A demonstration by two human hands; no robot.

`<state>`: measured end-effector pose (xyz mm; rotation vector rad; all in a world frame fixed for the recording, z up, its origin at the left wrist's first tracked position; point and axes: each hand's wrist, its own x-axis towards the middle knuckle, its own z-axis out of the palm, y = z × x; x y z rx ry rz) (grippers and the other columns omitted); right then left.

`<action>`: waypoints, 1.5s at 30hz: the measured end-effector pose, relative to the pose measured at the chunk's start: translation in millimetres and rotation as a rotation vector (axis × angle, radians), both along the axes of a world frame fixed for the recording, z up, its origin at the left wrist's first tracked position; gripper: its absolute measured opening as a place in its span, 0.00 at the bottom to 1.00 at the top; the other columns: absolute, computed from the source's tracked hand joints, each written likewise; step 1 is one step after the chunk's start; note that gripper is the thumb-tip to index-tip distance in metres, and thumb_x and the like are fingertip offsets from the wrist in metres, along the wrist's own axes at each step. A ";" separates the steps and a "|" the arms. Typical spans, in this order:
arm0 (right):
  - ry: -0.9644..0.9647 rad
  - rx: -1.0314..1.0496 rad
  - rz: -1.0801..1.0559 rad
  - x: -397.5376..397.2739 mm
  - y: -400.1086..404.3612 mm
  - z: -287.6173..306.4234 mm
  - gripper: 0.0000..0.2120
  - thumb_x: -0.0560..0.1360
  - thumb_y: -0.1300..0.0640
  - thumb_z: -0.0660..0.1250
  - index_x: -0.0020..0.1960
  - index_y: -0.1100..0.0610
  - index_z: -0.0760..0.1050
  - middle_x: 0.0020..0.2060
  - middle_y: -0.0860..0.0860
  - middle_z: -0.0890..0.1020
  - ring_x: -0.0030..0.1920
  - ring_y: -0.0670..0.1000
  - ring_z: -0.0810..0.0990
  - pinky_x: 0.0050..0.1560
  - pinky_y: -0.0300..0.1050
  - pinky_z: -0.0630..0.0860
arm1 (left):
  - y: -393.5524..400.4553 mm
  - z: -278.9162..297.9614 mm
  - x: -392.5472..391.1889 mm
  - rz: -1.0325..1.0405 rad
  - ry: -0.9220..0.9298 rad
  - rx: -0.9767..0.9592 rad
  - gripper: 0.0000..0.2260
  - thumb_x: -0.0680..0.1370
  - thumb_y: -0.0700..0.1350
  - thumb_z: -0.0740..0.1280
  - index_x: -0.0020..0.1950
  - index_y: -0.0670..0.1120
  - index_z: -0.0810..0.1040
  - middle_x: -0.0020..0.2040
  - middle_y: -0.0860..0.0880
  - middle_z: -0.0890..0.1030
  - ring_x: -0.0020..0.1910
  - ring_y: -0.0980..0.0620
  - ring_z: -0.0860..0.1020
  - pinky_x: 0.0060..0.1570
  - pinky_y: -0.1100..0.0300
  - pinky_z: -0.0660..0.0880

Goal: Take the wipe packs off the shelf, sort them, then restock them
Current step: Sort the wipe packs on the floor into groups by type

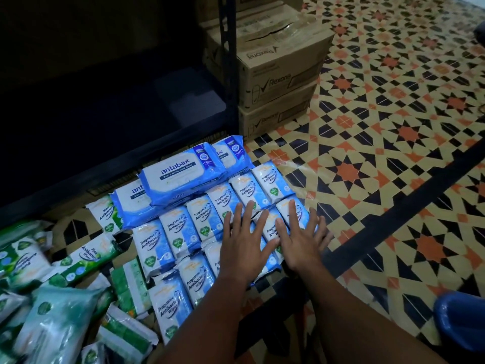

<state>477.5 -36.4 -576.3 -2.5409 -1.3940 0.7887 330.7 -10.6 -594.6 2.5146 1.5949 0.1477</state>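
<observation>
Several blue-and-white fragrance-free wipe packs lie in neat rows on the patterned floor in front of the dark shelf. My left hand and my right hand rest flat on the right end of these rows, fingers straight and spread. Larger blue Antabax packs are stacked just behind the rows, near the shelf's lower edge. Green pine wipe packs and other green packs lie in a loose heap at the lower left.
The shelf's black upright post stands beside stacked cardboard Rexona boxes. Patterned tiled floor spreads to the right. A blue object sits at the lower right edge.
</observation>
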 end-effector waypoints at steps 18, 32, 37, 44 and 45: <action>-0.118 0.004 0.058 -3.6 -1.5 4.1 0.30 0.79 0.29 0.41 0.78 0.32 0.35 0.81 0.54 0.42 0.79 0.61 0.36 0.75 0.70 0.39 | 6.5 17.6 -16.0 -0.020 -0.191 -0.138 0.30 0.83 0.67 0.50 0.81 0.53 0.58 0.83 0.49 0.51 0.82 0.49 0.43 0.79 0.43 0.46; -0.147 0.005 0.235 -51.5 -24.6 5.1 0.44 0.68 0.17 0.45 0.76 0.31 0.29 0.75 0.51 0.23 0.73 0.61 0.19 0.69 0.81 0.40 | -80.8 23.6 -136.0 0.073 0.118 -0.094 0.50 0.67 0.83 0.53 0.82 0.55 0.56 0.83 0.44 0.51 0.81 0.39 0.50 0.69 0.23 0.51; -0.194 -0.016 0.203 -57.7 -20.8 6.5 0.42 0.68 0.16 0.39 0.76 0.30 0.30 0.78 0.53 0.28 0.75 0.62 0.22 0.67 0.82 0.36 | -56.6 21.3 -127.6 0.166 0.060 -0.107 0.47 0.71 0.81 0.50 0.83 0.56 0.49 0.83 0.45 0.43 0.82 0.41 0.42 0.74 0.30 0.48; -0.251 -0.029 0.211 -57.2 -14.9 11.7 0.44 0.68 0.17 0.39 0.79 0.33 0.37 0.81 0.56 0.38 0.78 0.61 0.30 0.68 0.78 0.31 | -46.6 22.9 -124.1 0.218 0.015 -0.127 0.49 0.68 0.83 0.50 0.83 0.57 0.47 0.83 0.46 0.41 0.81 0.42 0.38 0.75 0.33 0.40; -0.241 -0.025 0.204 -58.0 -14.5 12.3 0.44 0.68 0.17 0.40 0.79 0.33 0.37 0.81 0.56 0.38 0.78 0.61 0.30 0.68 0.78 0.31 | -47.0 25.4 -124.9 0.224 0.000 -0.117 0.50 0.68 0.83 0.51 0.83 0.57 0.48 0.83 0.46 0.42 0.81 0.42 0.39 0.75 0.33 0.39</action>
